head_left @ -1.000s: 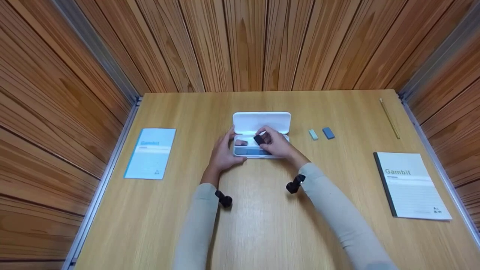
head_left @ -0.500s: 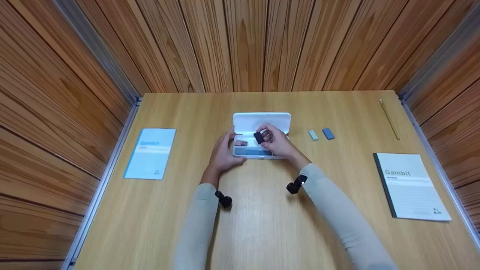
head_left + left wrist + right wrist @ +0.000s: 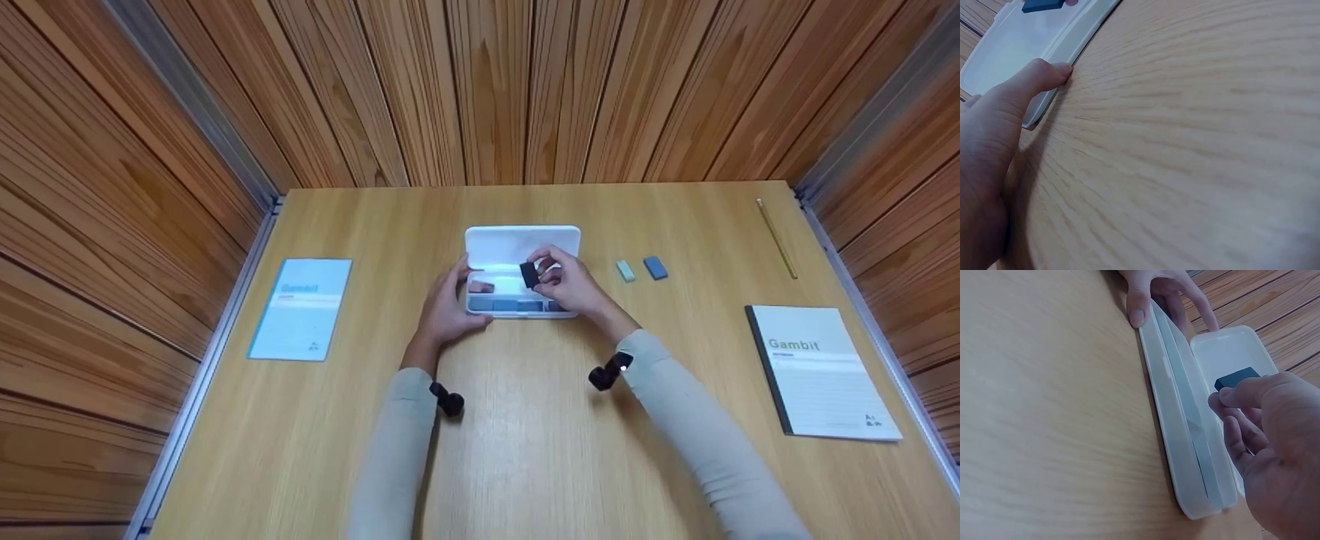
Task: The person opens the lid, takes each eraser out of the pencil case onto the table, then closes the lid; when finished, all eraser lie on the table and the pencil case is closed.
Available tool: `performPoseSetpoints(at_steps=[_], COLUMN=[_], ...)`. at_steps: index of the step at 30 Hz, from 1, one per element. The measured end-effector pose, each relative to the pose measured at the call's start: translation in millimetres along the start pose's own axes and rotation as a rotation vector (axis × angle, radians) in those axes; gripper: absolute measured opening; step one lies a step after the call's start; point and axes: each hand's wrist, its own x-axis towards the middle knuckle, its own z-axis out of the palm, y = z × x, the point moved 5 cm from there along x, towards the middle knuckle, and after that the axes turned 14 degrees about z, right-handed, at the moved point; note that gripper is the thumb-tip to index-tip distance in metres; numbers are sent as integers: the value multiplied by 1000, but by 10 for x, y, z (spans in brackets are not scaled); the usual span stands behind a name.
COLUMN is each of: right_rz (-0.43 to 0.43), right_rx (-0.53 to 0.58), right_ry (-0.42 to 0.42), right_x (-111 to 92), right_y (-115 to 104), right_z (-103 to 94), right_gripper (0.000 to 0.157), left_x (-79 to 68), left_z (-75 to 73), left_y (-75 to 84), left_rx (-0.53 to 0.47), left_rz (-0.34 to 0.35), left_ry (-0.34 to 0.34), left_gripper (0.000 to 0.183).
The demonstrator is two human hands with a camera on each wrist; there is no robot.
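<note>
An open white pencil case (image 3: 480, 311) lies mid-table, its lid (image 3: 495, 244) tipped back. My left hand (image 3: 448, 307) grips the case's left end, thumb on the front edge and fingers toward the back. Between thumb and fingers my right hand (image 3: 570, 281) pinches a black eraser (image 3: 529, 274), held above the case's right half. In the right wrist view the eraser (image 3: 1235, 378) shows in front of the lid. A small pinkish-brown block (image 3: 481, 287) lies in the back compartment at left. The front compartment looks bluish-grey; its contents are unclear.
Right of the case lie a pale green eraser (image 3: 625, 271) and a blue eraser (image 3: 655, 268). A gold pencil (image 3: 777, 238) is at the far right. Notebooks lie on both sides: a light blue one (image 3: 300, 309) and a larger dark-spined one (image 3: 825, 371). Wood-panel walls surround the table.
My right hand has moved a little to the right with the black eraser, which now sits nearer the case's right end. My left hand has stayed on the case.
</note>
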Motion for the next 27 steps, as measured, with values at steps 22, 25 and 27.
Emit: performPoseSetpoints(at_steps=[22,25,27], right_rz=[38,31,22], right_rx=[-21,-11,-14], right_ry=[106,123,134], right_x=[-213,-245,-273], right_y=[360,427,468], right_z=[-696,-805,-877], right_gripper=[52,52,52], left_x=[-4,-6,-8], left_z=[-7,-8,-8], left_y=[-2,-4,-7], left_rx=[12,5,1], left_rz=[59,54,50], left_ry=[0,4,7], left_gripper=[123,123,123])
